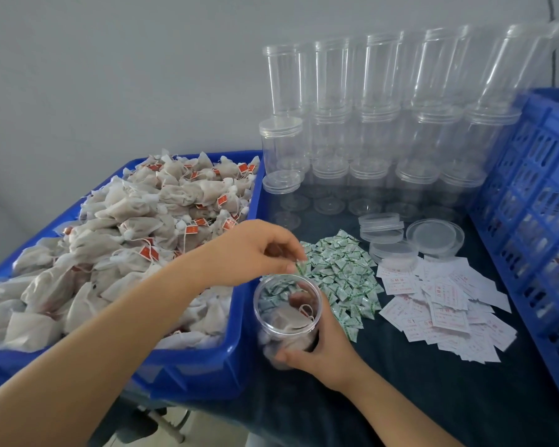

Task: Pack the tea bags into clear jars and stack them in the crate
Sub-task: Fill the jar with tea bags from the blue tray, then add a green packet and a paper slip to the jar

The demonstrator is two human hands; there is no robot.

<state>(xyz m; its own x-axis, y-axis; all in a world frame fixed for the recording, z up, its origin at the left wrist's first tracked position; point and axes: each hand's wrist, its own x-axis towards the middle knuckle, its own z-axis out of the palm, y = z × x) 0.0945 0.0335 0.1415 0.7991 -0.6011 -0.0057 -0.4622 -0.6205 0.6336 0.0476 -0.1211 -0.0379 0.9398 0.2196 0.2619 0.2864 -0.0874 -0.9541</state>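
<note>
A blue tray (239, 321) at left is heaped with tea bags (136, 240), grey-white pouches with red tags. In front of me stands an open clear jar (286, 317) with a few tea bags inside; my right hand (320, 346) grips its side. My left hand (249, 250) hovers just above the jar's mouth and pinches a small green-and-white sachet (300, 267). A blue slatted crate (536, 227) stands along the right edge.
Stacks of empty clear jars (368, 124) fill the back of the dark table. Loose clear lids (433, 237) lie in front of them. A pile of green-and-white sachets (339, 275) and a spread of white printed slips (446, 304) lie right of the jar.
</note>
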